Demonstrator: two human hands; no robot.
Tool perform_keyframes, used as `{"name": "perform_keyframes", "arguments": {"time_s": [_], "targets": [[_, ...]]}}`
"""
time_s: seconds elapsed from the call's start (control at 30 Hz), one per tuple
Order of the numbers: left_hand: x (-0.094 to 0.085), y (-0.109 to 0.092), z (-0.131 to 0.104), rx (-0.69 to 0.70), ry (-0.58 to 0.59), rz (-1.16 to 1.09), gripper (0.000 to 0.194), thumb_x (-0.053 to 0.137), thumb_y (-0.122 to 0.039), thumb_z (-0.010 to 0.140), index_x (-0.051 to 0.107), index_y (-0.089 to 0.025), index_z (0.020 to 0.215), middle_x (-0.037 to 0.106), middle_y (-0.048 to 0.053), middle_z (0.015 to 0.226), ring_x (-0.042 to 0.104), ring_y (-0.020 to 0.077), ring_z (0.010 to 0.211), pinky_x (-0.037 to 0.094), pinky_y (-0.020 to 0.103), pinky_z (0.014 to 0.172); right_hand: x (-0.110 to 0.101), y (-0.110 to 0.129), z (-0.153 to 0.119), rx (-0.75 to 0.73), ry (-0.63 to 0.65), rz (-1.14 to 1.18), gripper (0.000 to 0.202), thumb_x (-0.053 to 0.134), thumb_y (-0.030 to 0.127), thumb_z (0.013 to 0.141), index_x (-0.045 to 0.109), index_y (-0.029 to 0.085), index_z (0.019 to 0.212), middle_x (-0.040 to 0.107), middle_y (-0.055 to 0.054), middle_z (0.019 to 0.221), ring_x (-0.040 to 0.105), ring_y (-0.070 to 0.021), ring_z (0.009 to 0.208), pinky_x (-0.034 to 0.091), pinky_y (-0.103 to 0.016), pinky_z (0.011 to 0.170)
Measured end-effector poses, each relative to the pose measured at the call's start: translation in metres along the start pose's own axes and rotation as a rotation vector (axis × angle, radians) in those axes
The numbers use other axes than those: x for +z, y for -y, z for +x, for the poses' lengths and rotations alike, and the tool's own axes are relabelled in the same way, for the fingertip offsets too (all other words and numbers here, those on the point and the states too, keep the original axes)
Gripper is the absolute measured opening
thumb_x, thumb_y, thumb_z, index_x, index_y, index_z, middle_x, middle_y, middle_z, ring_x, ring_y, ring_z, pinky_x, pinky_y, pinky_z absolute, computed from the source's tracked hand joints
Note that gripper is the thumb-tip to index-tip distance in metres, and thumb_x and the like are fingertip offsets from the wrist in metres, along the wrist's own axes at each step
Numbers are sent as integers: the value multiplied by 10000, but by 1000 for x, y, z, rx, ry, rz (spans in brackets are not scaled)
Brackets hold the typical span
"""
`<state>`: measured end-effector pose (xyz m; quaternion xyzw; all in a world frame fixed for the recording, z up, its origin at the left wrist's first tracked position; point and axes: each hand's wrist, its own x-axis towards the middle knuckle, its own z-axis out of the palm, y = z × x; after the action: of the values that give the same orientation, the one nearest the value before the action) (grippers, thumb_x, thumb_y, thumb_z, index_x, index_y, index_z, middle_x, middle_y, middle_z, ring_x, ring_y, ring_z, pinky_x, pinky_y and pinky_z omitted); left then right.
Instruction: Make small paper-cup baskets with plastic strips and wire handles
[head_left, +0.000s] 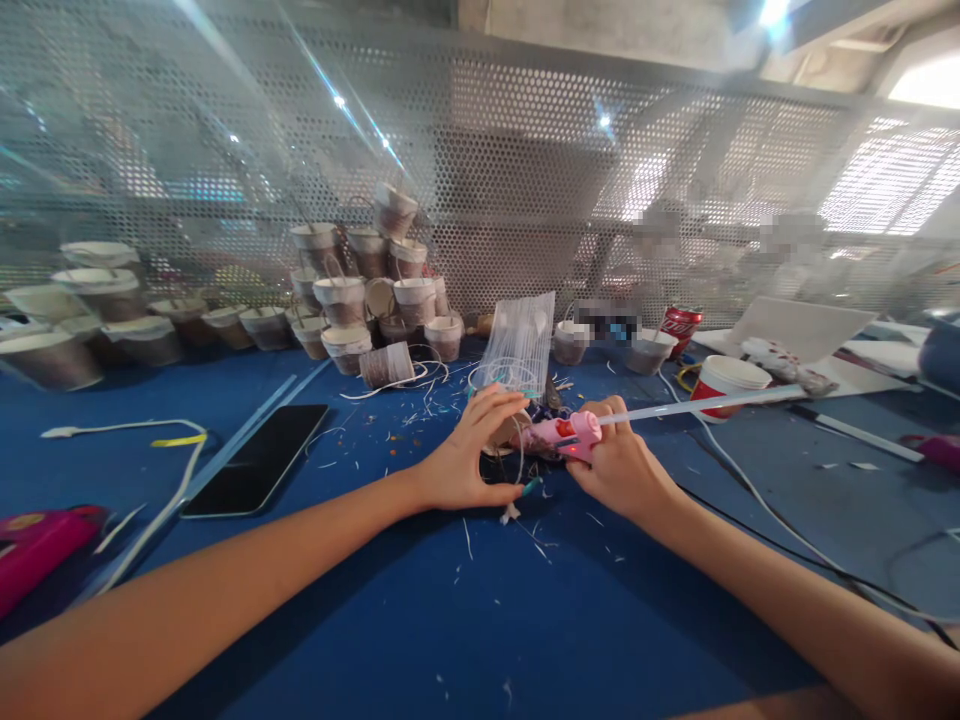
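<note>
Glue gun [551,433] clenched in right hand [624,465], crosswise, just right of brownish piece [511,428] — left hand [471,455] curved wide around piece, hold unclear.

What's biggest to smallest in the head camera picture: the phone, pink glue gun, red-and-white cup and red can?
1. Phone
2. Pink glue gun and red-and-white cup: too alike to rank; the right hand hides some gun
3. Red can

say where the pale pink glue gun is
Just right of centre in the head view, the pale pink glue gun is in the right grip, near the left grip.
</note>
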<state>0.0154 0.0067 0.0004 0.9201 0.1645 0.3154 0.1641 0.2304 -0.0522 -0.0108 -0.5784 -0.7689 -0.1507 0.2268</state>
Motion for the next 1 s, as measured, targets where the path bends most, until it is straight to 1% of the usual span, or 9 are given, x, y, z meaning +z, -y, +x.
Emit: {"name": "perform_keyframes", "arguments": {"time_s": [0.23, 0.3, 0.43, 0.53, 0.83, 1.0], "targets": [[-1, 0, 0, -3, 2, 4, 824, 674, -355, 606, 269, -228, 1312, 332, 109, 1350, 141, 304, 1314, 162, 538, 1062, -1, 3, 0, 10, -58, -22, 260, 488, 204, 671, 454, 156, 924, 456, -120, 950, 416, -265, 951, 489, -339, 571], [0, 0, 0, -11, 1, 0, 843, 678, -358, 603, 253, -221, 1318, 314, 115, 1360, 133, 307, 1314, 162, 537, 1061, -1, 2, -1, -5, -50, -19, 256, 481, 199, 676, 460, 147, 926, 448, -123, 954, 418, -264, 955, 491, -339, 582], [1, 2, -1, -17, 5, -16, 870, 680, -369, 602, 228, -217, 1330, 286, 122, 1375, 133, 320, 1312, 157, 545, 1057, -1, 0, -1, -2, 6, -20, 222, 448, 177, 703, 474, 134, 920, 427, -123, 968, 448, -238, 913, 487, -343, 614], [2, 3, -1, -12, 3, -24, 869, 676, -383, 607, 224, -228, 1334, 282, 117, 1378, 134, 323, 1311, 159, 551, 1053, -1, 0, -1, 11, 29, -6, 241, 426, 171, 725, 467, 117, 957, 418, -130, 977, 459, -231, 897, 480, -346, 624], [2, 4, -1, -20, 6, -30, 880, 682, -364, 602, 213, -225, 1334, 279, 122, 1376, 130, 325, 1311, 159, 558, 1051, -2, 0, 0, 36, 8, 52, 235, 423, 156, 731, 464, 148, 962, 412, -108, 968, 458, -225, 896, 470, -346, 627], [1, 3, -1, -16, 7, -31, 879, 683, -364, 602, 216, -218, 1332, 278, 129, 1374, 130, 330, 1310, 162, 558, 1050, -3, 0, 0, 2, 3, 58, 240, 415, 131, 717, 458, 145, 952, 412, -105, 963, 450, -220, 905, 476, -334, 637]]}}
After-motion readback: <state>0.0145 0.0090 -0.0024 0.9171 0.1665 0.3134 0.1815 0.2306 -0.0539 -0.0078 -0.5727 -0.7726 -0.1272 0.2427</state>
